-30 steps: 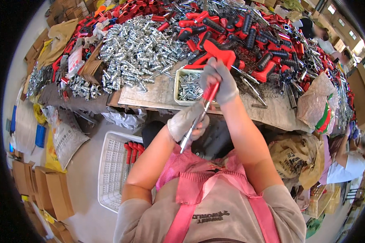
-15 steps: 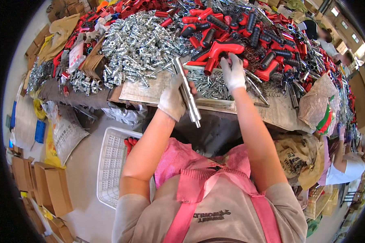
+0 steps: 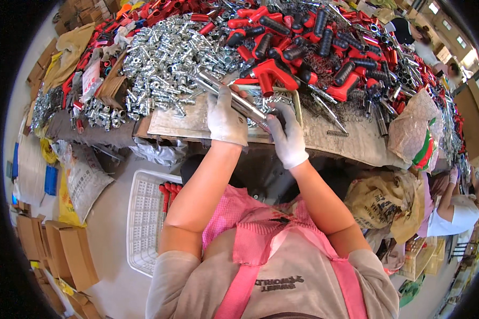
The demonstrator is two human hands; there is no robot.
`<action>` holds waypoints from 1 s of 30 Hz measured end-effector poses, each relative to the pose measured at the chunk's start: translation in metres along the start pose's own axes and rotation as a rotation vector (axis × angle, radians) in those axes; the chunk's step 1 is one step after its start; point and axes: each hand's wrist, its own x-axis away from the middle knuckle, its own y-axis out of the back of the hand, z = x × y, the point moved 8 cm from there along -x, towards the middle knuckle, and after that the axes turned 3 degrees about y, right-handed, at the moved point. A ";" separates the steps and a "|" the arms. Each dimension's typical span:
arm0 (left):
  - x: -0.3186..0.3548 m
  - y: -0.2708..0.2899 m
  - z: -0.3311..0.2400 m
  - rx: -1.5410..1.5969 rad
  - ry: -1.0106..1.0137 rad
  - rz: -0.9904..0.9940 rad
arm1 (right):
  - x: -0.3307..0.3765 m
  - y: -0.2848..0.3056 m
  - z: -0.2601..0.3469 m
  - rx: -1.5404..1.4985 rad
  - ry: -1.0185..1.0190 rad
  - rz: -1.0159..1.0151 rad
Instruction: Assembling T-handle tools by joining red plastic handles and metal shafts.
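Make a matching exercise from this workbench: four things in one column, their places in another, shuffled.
Things:
1. metal rod
2. white basket
3. silver fittings pile
4. cardboard boxes

Places:
A. floor, far left
B. held in both gloved hands
C. floor, beside the person's left arm
D. bench top, left of the red handles

Pairs: 1-B, 2-C, 3-D, 4-A

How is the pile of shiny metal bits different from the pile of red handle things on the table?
The silver metal parts are small, short and bare steel, heaped on the left side of the table. The red handles are bigger, angled pieces, many with black ribbed grips, heaped toward the right and back. The silver pile lies beyond the left hand; the red one lies beyond the right hand. Both are loose, jumbled heaps on the same table.
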 end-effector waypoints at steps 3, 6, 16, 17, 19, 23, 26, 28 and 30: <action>0.004 0.001 -0.004 -0.065 -0.019 -0.011 | 0.018 -0.031 -0.028 -0.791 -0.635 0.436; 0.003 0.005 -0.003 0.004 0.043 -0.025 | 0.019 -0.031 -0.028 -0.628 -0.477 0.301; -0.005 0.018 0.000 0.151 0.069 -0.092 | 0.011 -0.014 -0.009 -0.162 -0.137 0.160; -0.005 0.018 -0.001 0.151 0.067 -0.093 | 0.012 0.001 0.040 0.340 0.515 -0.126; -0.005 0.022 -0.003 0.122 0.057 -0.142 | 0.006 -0.006 0.011 -0.069 0.110 0.042; 0.000 0.019 -0.005 0.093 0.037 -0.127 | 0.009 -0.006 0.020 0.122 0.301 0.045; 0.001 0.016 -0.005 0.104 0.034 -0.145 | 0.015 -0.025 -0.020 -0.722 -0.504 0.234; 0.002 0.021 -0.005 0.088 0.020 -0.114 | 0.005 -0.018 -0.013 -0.366 -0.148 0.222; 0.005 0.016 -0.007 0.089 0.015 -0.071 | 0.005 -0.006 0.008 -0.029 0.177 0.010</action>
